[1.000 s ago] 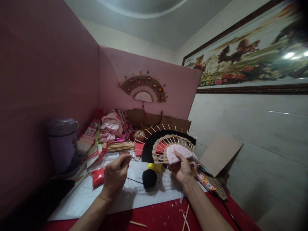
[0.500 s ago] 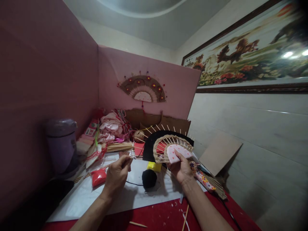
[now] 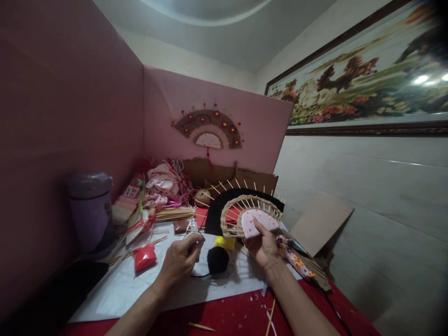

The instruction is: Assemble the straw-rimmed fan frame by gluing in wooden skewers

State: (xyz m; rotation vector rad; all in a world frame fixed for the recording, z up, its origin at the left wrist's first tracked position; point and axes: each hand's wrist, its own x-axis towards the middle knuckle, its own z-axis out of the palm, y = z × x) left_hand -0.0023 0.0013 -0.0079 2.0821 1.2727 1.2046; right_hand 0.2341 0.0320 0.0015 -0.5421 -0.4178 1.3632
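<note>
My right hand grips a handmade fan by its half-round base, white with red dots, thumb on the front. Thin wooden sticks spread from the base through a woven tan cord band and a wide black yarn band; their tips stick out past the black edge. At the fan's left end, my left hand is closed in a pinch on black yarn, which runs up to the sticks. Below the fan a ball of black yarn rests on white paper, its strand trailing toward my left hand.
A yellow packet lies behind the ball, a red packet to the left. Bundled sticks, a twine ball and pink cloth lie farther back. A purple container stands left; a finished fan hangs on the pink board.
My left hand has moved right and slightly down, drawing the black yarn close to the fan's left end. My right hand and the fan have hardly shifted.
</note>
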